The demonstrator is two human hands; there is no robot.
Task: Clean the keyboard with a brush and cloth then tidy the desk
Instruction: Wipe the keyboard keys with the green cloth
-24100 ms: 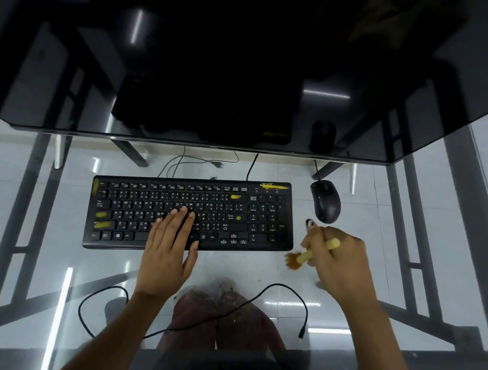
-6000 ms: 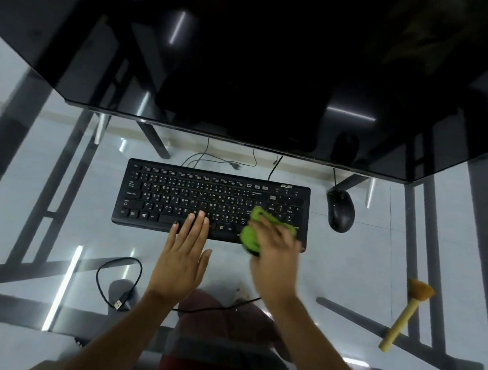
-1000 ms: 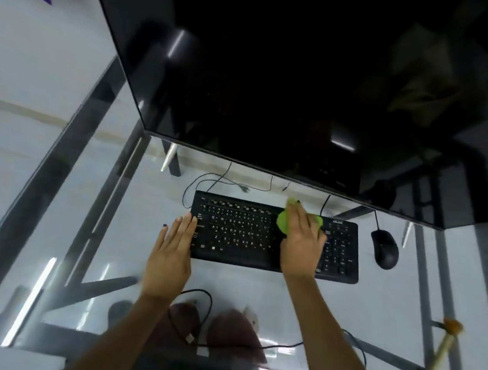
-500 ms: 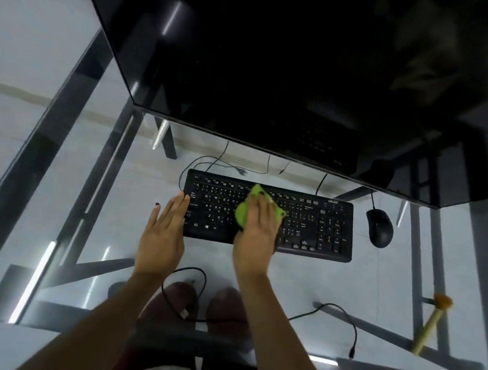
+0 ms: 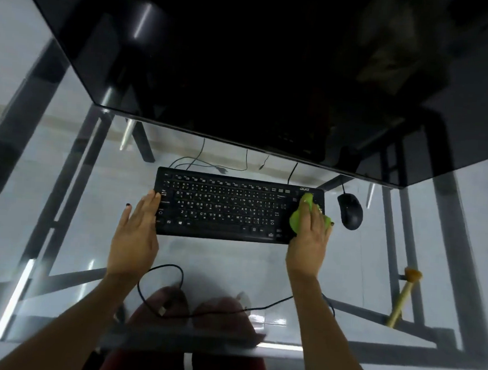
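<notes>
A black keyboard (image 5: 226, 209) lies on the glass desk (image 5: 225, 264) in front of the dark monitor (image 5: 259, 70). My right hand (image 5: 310, 235) presses a green cloth (image 5: 298, 219) flat onto the keyboard's right end, over the number pad, fingers straight. With its fingers extended, my left hand (image 5: 135, 229) rests against the keyboard's left edge. A brush (image 5: 402, 297) with a pale wooden handle and orange bristles lies at the desk's right side, untouched.
A black mouse (image 5: 349, 211) sits just right of the keyboard, close to my right hand. A loose black cable (image 5: 169, 292) with a USB plug loops across the near desk. Thin wires trail behind the keyboard. My knees show through the glass.
My right hand has slid the green cloth from the keyboard's middle to its right end. My left hand has stayed at the left edge.
</notes>
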